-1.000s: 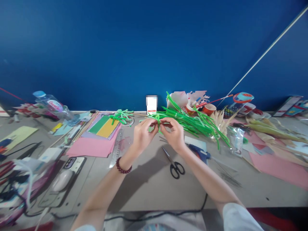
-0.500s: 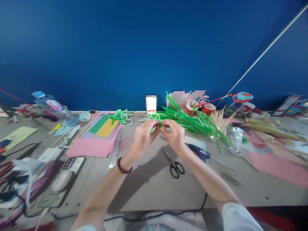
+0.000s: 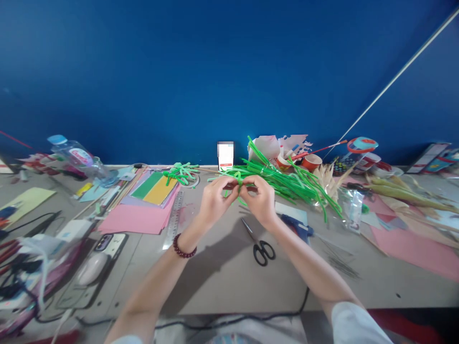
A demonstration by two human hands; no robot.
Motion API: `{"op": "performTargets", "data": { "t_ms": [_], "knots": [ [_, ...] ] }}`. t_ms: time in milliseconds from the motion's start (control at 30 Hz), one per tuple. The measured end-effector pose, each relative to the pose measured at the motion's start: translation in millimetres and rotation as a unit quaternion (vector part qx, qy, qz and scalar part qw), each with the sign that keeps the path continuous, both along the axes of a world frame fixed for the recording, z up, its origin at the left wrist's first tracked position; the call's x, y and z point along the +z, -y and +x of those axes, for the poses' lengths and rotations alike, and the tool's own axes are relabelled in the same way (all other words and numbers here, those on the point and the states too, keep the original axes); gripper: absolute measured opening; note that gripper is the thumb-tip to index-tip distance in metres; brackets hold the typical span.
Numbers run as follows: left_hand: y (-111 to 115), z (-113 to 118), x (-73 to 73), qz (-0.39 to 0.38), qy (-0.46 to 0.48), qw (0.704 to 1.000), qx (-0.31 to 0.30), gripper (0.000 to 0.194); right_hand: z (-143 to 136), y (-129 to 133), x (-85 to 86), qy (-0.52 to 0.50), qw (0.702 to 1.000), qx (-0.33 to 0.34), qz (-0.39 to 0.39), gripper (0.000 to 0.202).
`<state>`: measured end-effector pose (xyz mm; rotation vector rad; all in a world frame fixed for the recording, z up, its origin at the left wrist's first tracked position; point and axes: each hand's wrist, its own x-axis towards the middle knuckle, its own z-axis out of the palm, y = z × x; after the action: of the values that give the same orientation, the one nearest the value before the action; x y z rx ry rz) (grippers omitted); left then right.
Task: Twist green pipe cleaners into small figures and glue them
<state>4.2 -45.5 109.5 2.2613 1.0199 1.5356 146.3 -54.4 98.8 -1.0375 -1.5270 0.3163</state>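
Note:
Between my two hands is a bent green pipe cleaner (image 3: pixel 239 177), with a loop standing up above the fingertips. My left hand (image 3: pixel 217 195) pinches it from the left, fingers curled and closed. From the other side my right hand (image 3: pixel 260 196) pinches it too, the two sets of fingertips nearly meeting. Parts of the pipe cleaner are hidden by the fingers. Behind and to the right lies a big bundle of green pipe cleaners (image 3: pixel 283 180). Black-handled scissors (image 3: pixel 258 244) rest on the table below my right hand, blades toward the hands.
A blue glue gun (image 3: pixel 298 228) lies right of my right forearm. Left are a clear ruler (image 3: pixel 173 220), pink paper (image 3: pixel 134 220), a phone (image 3: pixel 111 246) and a mouse (image 3: pixel 93 268). Twisted green pipe cleaners (image 3: pixel 182 173) sit behind. A lit phone screen (image 3: pixel 225 155) stands against the blue wall.
The green loop now stands higher and more plainly above my fingertips, and a green end shows below them. My hands have shifted only slightly, still pinching.

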Motion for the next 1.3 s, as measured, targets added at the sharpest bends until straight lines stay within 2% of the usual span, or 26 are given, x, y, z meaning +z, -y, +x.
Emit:
{"op": "performTargets", "data": {
  "t_ms": [133,333,733,833,967,1133,1300],
  "knots": [
    [-2,-3,3.6,0.001,0.003,1.0,-0.019,0.011,1,0,4.4,0.011,1.0,0.008,0.006,0.007],
    [-2,-2,-1.8,-0.001,-0.028,1.0,0.01,0.003,2,0,2.1,0.053,0.998,0.022,0.034,0.009],
    [-1,1,-6.1,0.013,-0.02,0.999,0.039,0.004,1,-1,-1.0,0.032,0.999,0.019,0.002,0.009],
    [-1,0,-3.2,-0.023,0.012,0.999,0.023,0.007,2,0,3.1,0.017,0.999,0.049,-0.007,0.008],
    [-5,-2,0.3,-0.116,0.101,0.988,-0.021,0.01,5,0,7.7,-0.014,0.996,0.084,-0.013,0.012],
    [-5,-2,2.9,-0.219,0.184,0.956,-0.06,0.018,7,-2,8.8,0.001,0.998,0.069,0.002,0.017],
    [-4,1,2.1,-0.223,0.195,0.952,-0.081,0.021,6,0,9.5,0.019,0.998,0.035,0.042,0.015]
  ]
}}
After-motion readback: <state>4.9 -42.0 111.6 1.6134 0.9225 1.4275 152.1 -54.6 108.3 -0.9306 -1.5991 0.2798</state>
